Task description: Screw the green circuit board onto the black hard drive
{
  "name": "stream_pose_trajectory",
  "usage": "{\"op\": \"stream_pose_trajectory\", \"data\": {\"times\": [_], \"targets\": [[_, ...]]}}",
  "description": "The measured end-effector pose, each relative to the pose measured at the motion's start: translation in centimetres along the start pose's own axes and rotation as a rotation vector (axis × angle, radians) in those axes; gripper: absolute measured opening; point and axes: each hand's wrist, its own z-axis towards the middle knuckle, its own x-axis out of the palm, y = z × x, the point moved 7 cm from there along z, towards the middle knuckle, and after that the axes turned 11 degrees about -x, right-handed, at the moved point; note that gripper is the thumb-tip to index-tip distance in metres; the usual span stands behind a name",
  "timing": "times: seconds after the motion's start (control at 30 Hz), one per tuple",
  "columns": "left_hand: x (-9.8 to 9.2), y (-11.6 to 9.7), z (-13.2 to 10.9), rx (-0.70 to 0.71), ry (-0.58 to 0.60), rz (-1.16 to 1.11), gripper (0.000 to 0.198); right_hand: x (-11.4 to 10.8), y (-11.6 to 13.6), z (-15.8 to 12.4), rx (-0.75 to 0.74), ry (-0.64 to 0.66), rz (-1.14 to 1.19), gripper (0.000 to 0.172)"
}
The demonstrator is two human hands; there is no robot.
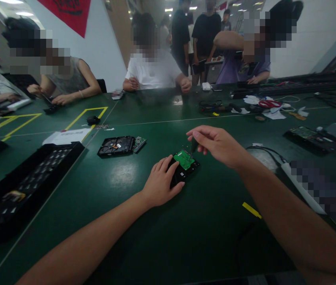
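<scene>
A black hard drive with a green circuit board (184, 159) lies on the dark green table in front of me. My left hand (162, 181) rests on its left side, fingers over the near and left edges, holding it against the table. Above the board's right part, my right hand (208, 143) is closed round a dark screwdriver (193, 146), whose thin shaft points down to the board. The exact spot where the tip meets the board is too small to make out. Several tiny screws lie just beyond the drive.
Left of the drive are another hard drive (117, 146), a loose circuit board (140, 144) and a long black tray (31, 182). A third drive (312, 139), cables and a white power strip (301, 186) are at right. People sit across the table (144, 257).
</scene>
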Motion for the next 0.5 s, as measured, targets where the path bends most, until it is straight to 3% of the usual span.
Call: {"op": "stream_pose_trajectory", "data": {"times": [0.27,0.5], "targets": [[-0.02,0.03,0.02,0.006,-0.008,-0.005,0.070,0.08,0.10,-0.37,0.069,-0.050,0.023,0.027],[0.13,0.06,-0.02,0.001,-0.008,0.000,0.071,0.16,0.04,-0.28,0.058,-0.037,0.043,0.018]]}}
